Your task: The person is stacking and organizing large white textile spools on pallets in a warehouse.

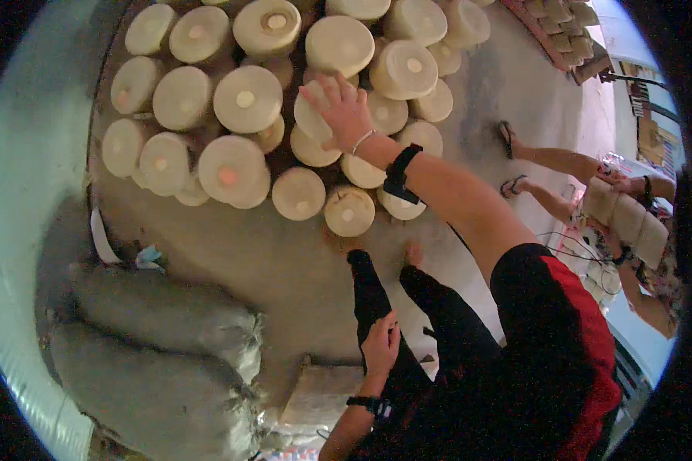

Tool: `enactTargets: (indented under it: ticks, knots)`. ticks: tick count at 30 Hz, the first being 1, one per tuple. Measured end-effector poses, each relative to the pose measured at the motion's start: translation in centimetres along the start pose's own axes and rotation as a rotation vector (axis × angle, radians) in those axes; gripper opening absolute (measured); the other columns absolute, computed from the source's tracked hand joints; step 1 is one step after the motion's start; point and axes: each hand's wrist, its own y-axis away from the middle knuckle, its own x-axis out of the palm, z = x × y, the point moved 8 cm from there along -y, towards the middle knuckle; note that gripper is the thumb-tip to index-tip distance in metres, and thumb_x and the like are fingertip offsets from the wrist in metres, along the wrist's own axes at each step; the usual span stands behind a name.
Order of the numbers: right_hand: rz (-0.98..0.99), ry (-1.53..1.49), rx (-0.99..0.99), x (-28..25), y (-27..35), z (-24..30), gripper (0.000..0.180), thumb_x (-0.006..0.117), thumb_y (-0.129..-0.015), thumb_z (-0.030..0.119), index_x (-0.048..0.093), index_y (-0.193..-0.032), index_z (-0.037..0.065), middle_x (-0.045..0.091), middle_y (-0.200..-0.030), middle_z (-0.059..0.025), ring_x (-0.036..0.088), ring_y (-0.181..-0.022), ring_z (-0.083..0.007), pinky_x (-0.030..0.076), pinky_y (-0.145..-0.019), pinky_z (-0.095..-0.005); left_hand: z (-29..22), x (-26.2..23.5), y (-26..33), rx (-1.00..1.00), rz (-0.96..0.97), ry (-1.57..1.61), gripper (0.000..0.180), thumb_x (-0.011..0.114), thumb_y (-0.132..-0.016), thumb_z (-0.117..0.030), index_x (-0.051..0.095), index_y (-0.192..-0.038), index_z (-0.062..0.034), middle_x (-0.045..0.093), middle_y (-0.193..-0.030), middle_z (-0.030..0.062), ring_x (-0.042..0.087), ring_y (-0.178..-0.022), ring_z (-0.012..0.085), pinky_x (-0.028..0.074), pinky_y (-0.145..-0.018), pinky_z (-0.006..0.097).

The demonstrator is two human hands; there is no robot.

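Note:
My right hand [344, 115] reaches out over a stack of cream yarn cones. Its fingers are spread across a cone [306, 121] in the middle of the stack and touch it. A larger round cone [340, 46] sits just beyond my fingertips. Nearest my feet are two lower cones [349, 212], their round ends facing me. My left hand [380, 346] rests by my left knee, on the black trouser leg [370, 296]. Its fingers look curled, and whatever may be inside them is hidden.
Large grey sacks [154, 384] lie at lower left beside a pale wall [23, 230]. Between my legs and the sacks stands a flat box [323, 392]. At right another person holds several cream rolls [623, 219]. More cones [565, 34] are stacked at far right.

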Motion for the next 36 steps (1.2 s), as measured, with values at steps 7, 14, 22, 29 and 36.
enactTargets:
  ticks: [7, 14, 22, 29, 36]
  knots:
    - [-0.047, -0.011, -0.036, -0.2, 0.0, -0.2, 0.131, 0.092, -0.053, 0.042, 0.011, -0.156, 0.036, 0.019, -0.161, -0.012, 0.02, -0.147, -0.0428, 0.035, -0.1, -0.0675, 3.4, 1.5, -0.9, -0.28, 0.108, 0.293, 0.042, 0.062, -0.094, -0.012, 0.055, -0.135, -0.0122, 0.067, -0.11, 0.0094, 0.066, -0.096, 0.021, 0.054, -0.081, 0.034]
    - [-0.04, 0.004, -0.049, -0.8, 0.8, -1.6, 0.126, 0.091, -0.053, 0.035, 0.017, -0.156, 0.036, 0.018, -0.162, -0.0104, 0.018, -0.148, -0.0395, 0.034, -0.104, -0.0656, 0.8, -10.7, -23.3, 0.144, -0.297, 0.076, 0.087, 0.076, -0.081, -0.013, 0.026, -0.152, -0.0016, 0.037, -0.15, 0.0218, 0.038, -0.138, 0.0356, 0.034, -0.113, 0.046]
    - [-0.19, -0.065, -0.09, 0.0, 0.8, -0.8, 0.118, 0.085, -0.053, 0.03, 0.026, -0.155, 0.032, 0.022, -0.161, -0.0095, 0.023, -0.146, -0.0399, 0.033, -0.106, -0.0633, -3.1, -10.5, -37.9, 0.254, -0.442, -0.49, 0.125, 0.09, -0.059, -0.036, 0.016, -0.154, -0.0031, 0.024, -0.156, 0.0245, 0.024, -0.145, 0.0411, 0.027, -0.117, 0.052]
    - [-0.36, -0.225, -0.237, -1.7, 2.3, -3.4, 0.119, 0.086, -0.051, 0.036, 0.029, -0.154, 0.018, 0.025, -0.158, -0.0186, 0.027, -0.142, -0.045, 0.03, -0.11, -0.0593, -3.3, -8.2, -39.6, 0.145, -0.541, -0.541, 0.113, 0.085, -0.066, -0.04, 0.021, -0.156, -0.0124, 0.031, -0.152, 0.0234, 0.032, -0.138, 0.0451, 0.034, -0.11, 0.054]
    - [-0.366, -0.252, -0.145, -1.7, 3.2, -4.1, 0.116, 0.085, -0.055, 0.04, 0.029, -0.153, 0.013, 0.028, -0.155, -0.0224, 0.029, -0.14, -0.046, 0.028, -0.113, -0.0593, -3.1, -7.4, -40.3, 0.197, -0.613, -0.665, 0.09, 0.067, -0.084, -0.043, 0.022, -0.157, -0.0143, 0.031, -0.152, 0.0266, 0.041, -0.132, 0.0455, 0.037, -0.106, 0.054]
